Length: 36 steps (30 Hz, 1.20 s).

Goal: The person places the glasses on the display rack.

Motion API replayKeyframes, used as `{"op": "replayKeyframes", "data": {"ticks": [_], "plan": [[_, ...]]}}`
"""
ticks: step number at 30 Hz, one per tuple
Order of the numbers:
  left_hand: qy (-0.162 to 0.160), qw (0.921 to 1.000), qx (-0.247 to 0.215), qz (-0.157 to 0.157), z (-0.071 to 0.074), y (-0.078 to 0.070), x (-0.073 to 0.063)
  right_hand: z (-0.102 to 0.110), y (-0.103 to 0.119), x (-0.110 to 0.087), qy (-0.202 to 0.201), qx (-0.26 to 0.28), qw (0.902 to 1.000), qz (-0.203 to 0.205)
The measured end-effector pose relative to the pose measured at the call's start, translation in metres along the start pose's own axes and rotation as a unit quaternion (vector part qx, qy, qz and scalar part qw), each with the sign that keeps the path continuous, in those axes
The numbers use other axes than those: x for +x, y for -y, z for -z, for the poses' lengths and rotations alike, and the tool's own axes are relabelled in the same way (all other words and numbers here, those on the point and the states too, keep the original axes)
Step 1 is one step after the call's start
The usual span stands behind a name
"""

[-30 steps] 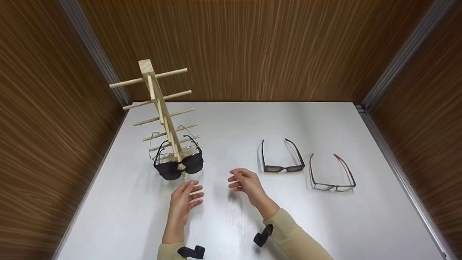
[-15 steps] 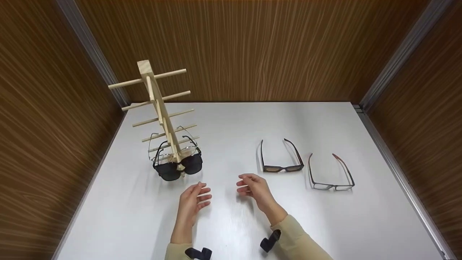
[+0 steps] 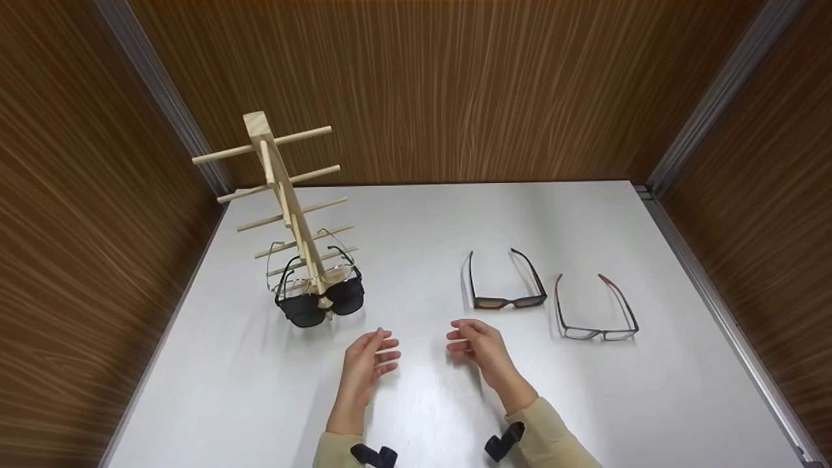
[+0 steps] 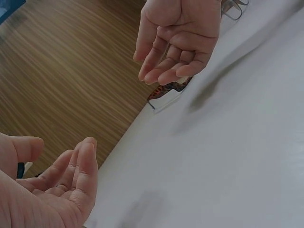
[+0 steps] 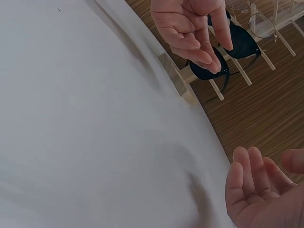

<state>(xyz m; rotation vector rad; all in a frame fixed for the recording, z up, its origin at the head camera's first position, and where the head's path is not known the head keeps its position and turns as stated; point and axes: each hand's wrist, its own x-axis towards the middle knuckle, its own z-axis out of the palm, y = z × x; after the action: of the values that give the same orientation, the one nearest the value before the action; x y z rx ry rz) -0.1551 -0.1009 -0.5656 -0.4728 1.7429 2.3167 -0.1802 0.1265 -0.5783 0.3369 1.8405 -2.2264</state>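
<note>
Both hands hover over the white table with relaxed fingers and hold nothing. My left hand is in the middle front of the head view, right of and nearer than the black sunglasses. Those sunglasses hang low on a wooden eyewear stand, in front of thin-framed glasses. Facing it across a gap is my right hand, just in front of dark-framed sunglasses with brownish lenses. In the left wrist view the left hand shows loosely bent fingers; the right wrist view shows the right hand likewise.
Eyeglasses with reddish-brown temples lie unfolded on the table at the right. Upper pegs of the stand, such as the top peg, stick out sideways bare. Wood-grain panels wall the table at the back and both sides.
Both hands have moved to the right and the right hand also slightly nearer, away from the stand. The gap between them is a little smaller. The eyewear stays where it was.
</note>
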Motion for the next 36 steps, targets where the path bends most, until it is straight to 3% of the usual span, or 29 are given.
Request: {"op": "replayKeyframes", "data": {"ticks": [8,15,23,31,36], "plan": [[0.017,0.9998,-0.01,0.0,-0.015,0.006,0.001,0.021,-0.002,-0.006,-0.025,0.014,0.9996,0.0],[0.033,0.9994,0.014,-0.005,-0.031,-0.011,-0.018,0.041,0.001,-0.011,-0.031,0.05,0.9983,-0.004],[0.05,0.9986,0.015,-0.006,-0.044,-0.006,-0.02,0.06,0.005,-0.011,-0.074,0.086,0.9935,-0.013],[0.066,0.9977,0.013,-0.005,-0.059,-0.001,-0.017,0.081,0.008,-0.012,-0.095,0.092,0.9911,-0.011],[0.072,0.9973,0.011,-0.008,-0.068,0.011,-0.002,0.095,0.009,-0.013,-0.099,0.09,0.991,0.002]]}}
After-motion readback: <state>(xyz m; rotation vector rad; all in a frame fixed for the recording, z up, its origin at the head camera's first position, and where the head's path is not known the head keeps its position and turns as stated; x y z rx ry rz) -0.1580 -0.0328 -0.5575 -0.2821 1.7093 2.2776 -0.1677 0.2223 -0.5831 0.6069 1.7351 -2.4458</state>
